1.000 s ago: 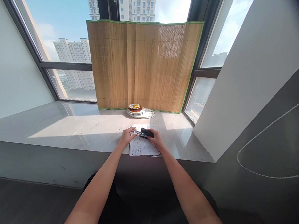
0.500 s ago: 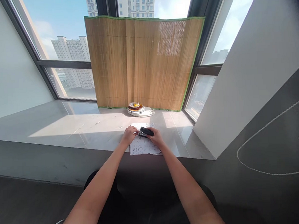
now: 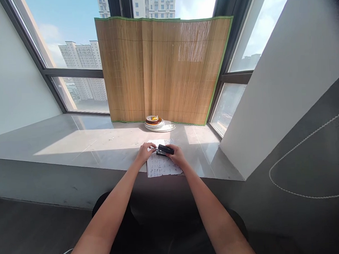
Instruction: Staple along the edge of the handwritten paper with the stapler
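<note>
A black stapler is held over sheets of paper with handwriting. Its upper arm is lifted away from its base, and a shiny metal part shows between them. My right hand is closed around the stapler's right end. At the other end, my left hand has its thumb and fingertips pinched together beside the metal part. Whatever lies between those fingertips is too small to make out. The sheets lie at the front edge of the pale tiled sill, partly beneath both hands.
Behind the paper, a stack of plates with a small yellow item on top stands on the sill. A bamboo mat leans upright against the window. A white wall slopes in at right, with a hanging bead cord.
My left hand has shifted slightly left and its fingers have lifted a little off the stapler's front. The stapler has turned slightly in my right hand, which stays gripped on it.
</note>
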Tool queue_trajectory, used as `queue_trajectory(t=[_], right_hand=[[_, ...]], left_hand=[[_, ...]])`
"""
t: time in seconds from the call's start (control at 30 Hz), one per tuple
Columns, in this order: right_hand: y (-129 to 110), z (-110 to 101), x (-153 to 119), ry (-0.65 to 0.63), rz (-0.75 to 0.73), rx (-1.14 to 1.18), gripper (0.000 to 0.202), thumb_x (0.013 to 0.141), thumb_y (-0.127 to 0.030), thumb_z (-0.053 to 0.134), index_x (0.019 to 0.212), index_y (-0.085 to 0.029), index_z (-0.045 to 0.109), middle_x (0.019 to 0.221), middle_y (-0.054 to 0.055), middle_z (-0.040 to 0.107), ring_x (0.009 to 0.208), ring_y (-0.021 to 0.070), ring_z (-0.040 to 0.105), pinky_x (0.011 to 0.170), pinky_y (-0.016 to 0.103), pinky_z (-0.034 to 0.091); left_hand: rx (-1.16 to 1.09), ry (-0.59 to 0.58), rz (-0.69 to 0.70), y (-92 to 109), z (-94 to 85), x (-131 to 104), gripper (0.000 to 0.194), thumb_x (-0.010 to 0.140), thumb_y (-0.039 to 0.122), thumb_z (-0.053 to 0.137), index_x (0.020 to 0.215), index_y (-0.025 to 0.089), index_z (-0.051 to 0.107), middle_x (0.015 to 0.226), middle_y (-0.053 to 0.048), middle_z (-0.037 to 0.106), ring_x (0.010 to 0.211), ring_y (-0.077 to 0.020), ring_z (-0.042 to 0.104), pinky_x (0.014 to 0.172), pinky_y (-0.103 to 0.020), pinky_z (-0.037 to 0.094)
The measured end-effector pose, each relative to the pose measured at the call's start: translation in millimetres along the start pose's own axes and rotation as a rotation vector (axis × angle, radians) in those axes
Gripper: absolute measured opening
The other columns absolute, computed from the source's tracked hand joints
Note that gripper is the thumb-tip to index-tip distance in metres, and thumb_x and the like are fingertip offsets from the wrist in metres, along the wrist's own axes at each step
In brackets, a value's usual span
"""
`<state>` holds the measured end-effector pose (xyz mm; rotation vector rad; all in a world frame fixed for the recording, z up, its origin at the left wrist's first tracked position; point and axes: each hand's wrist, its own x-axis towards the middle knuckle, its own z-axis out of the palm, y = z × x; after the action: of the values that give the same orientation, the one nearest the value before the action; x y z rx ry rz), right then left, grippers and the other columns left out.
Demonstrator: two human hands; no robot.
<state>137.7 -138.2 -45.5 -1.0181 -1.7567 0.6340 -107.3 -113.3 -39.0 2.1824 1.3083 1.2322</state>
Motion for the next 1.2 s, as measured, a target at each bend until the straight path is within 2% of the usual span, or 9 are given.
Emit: queue_trajectory(t=[0.13, 0.3, 0.43, 0.53, 0.77, 0.9, 1.07, 1.2], right_hand=[[-3, -1, 0, -0.009, -0.008, 0.027, 0.04, 0.073, -0.023, 0.075, 0.113, -0.023, 0.078, 0.113, 0.006, 0.081, 0.108, 0.0308, 0.074, 0.103, 0.048, 0.055], [-6, -1, -1, -0.008, 0.011, 0.051, 0.039, 0.073, -0.021, 0.075, 0.112, -0.022, 0.079, 0.111, 0.006, 0.082, 0.107, 0.0304, 0.074, 0.103, 0.048, 0.055], [-7, -2, -1, -0.013, 0.027, 0.06, 0.039, 0.074, -0.023, 0.074, 0.113, -0.022, 0.079, 0.112, 0.007, 0.081, 0.106, 0.0311, 0.074, 0.101, 0.048, 0.055], [-6, -2, -1, -0.017, 0.031, 0.062, 0.038, 0.076, -0.025, 0.074, 0.113, -0.022, 0.079, 0.111, 0.007, 0.081, 0.106, 0.0309, 0.074, 0.1, 0.048, 0.056], [-5, -2, -1, -0.017, 0.033, 0.084, 0.039, 0.075, -0.024, 0.074, 0.113, -0.022, 0.079, 0.113, 0.007, 0.081, 0.109, 0.0312, 0.074, 0.103, 0.049, 0.055], [-3, -2, 0, -0.013, 0.035, 0.073, 0.039, 0.075, -0.024, 0.074, 0.113, -0.022, 0.079, 0.112, 0.006, 0.081, 0.108, 0.0311, 0.073, 0.103, 0.049, 0.055], [-1, -1, 1, -0.02, 0.038, 0.069, 0.039, 0.075, -0.024, 0.074, 0.113, -0.022, 0.079, 0.111, 0.006, 0.081, 0.107, 0.0306, 0.074, 0.102, 0.048, 0.056], [0, 0, 1, 0.001, 0.052, 0.104, 0.039, 0.074, -0.024, 0.075, 0.113, -0.022, 0.079, 0.112, 0.007, 0.081, 0.108, 0.0309, 0.074, 0.103, 0.048, 0.056]], left_hand=[[-0.082, -0.036, -0.051, -5, -1.2, 0, 0.016, 0.084, 0.034, 0.081, 0.097, 0.025, 0.085, 0.101, -0.006, 0.081, 0.087, -0.0234, 0.066, 0.079, -0.036, 0.056], [-0.123, -0.039, -0.104, -5, -5.2, 1, 0.022, 0.081, 0.04, 0.081, 0.096, 0.025, 0.087, 0.097, -0.007, 0.083, 0.09, -0.0254, 0.066, 0.078, -0.036, 0.055], [-0.16, -0.095, -0.076, 0, -8.2, 1, 0.023, 0.083, 0.043, 0.078, 0.094, 0.026, 0.087, 0.103, -0.009, 0.082, 0.096, -0.0272, 0.07, 0.08, -0.037, 0.055], [-0.185, -0.097, -0.055, 2, -8.5, 0, 0.022, 0.084, 0.043, 0.076, 0.092, 0.026, 0.087, 0.103, -0.009, 0.082, 0.097, -0.0272, 0.071, 0.081, -0.037, 0.056], [-0.122, -0.03, -0.137, -5, -7.4, 1, 0.028, 0.082, 0.042, 0.077, 0.098, 0.022, 0.086, 0.091, -0.008, 0.079, 0.078, -0.0217, 0.065, 0.068, -0.032, 0.051], [-0.096, -0.055, -0.12, -3, -9.3, 1, 0.031, 0.083, 0.046, 0.077, 0.098, 0.021, 0.086, 0.088, -0.007, 0.076, 0.071, -0.0193, 0.062, 0.067, -0.032, 0.05], [-0.079, -0.058, -0.106, -1, -10.4, 0, 0.027, 0.083, 0.043, 0.076, 0.096, 0.021, 0.087, 0.088, -0.008, 0.078, 0.074, -0.021, 0.063, 0.069, -0.033, 0.051], [-0.11, -0.046, -0.094, -4, -8.7, 1, 0.023, 0.082, 0.039, 0.076, 0.094, 0.023, 0.087, 0.099, -0.008, 0.082, 0.085, -0.0234, 0.067, 0.073, -0.034, 0.053]])
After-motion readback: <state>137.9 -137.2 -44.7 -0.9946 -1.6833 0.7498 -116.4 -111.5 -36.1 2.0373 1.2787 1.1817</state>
